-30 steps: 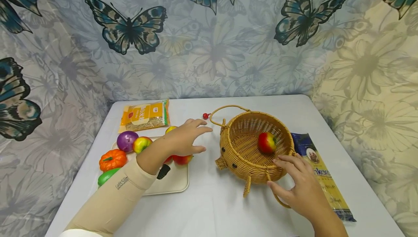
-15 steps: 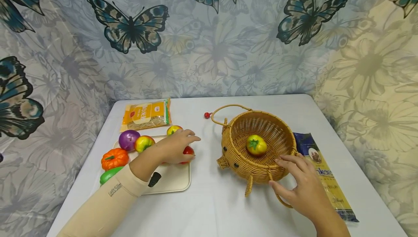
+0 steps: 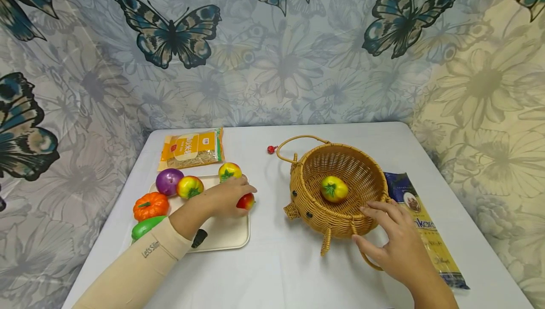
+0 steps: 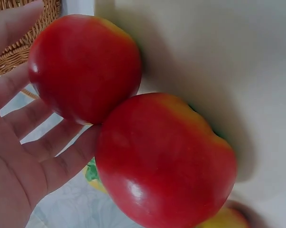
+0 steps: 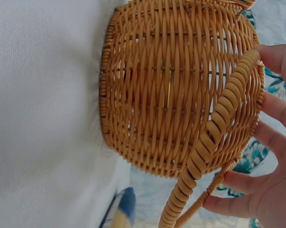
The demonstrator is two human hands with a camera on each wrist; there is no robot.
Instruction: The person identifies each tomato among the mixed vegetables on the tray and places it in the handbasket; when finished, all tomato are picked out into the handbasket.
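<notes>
In the head view, my left hand (image 3: 230, 198) reaches over the cream tray (image 3: 232, 242) to a red toy tomato (image 3: 245, 201). The left wrist view shows its fingers spread and nearly straight against this tomato (image 4: 86, 69), the thumb apart from it. A second red toy tomato (image 4: 166, 161) sits right beside it. My right hand (image 3: 393, 242) holds the rim of a pig-shaped wicker basket (image 3: 317, 219), thumb at the base of the handle (image 5: 204, 147), fingers over the edge. A yellow-red toy tomato (image 3: 334, 189) lies inside the basket, green calyx up.
On the tray's left are a purple ball-like vegetable (image 3: 169, 181), an orange toy pumpkin (image 3: 151, 206), a green toy vegetable (image 3: 148, 226) and a yellow-red tomato (image 3: 189, 187). Another tomato (image 3: 229, 171) is at its back edge. A grain bag (image 3: 191, 149) lies behind; a blue-yellow packet (image 3: 430, 233) lies right.
My left hand has drawn back from near the basket and come down at the red tomato on the tray. The tomato in the basket has rolled left, calyx up. My right hand keeps its place.
</notes>
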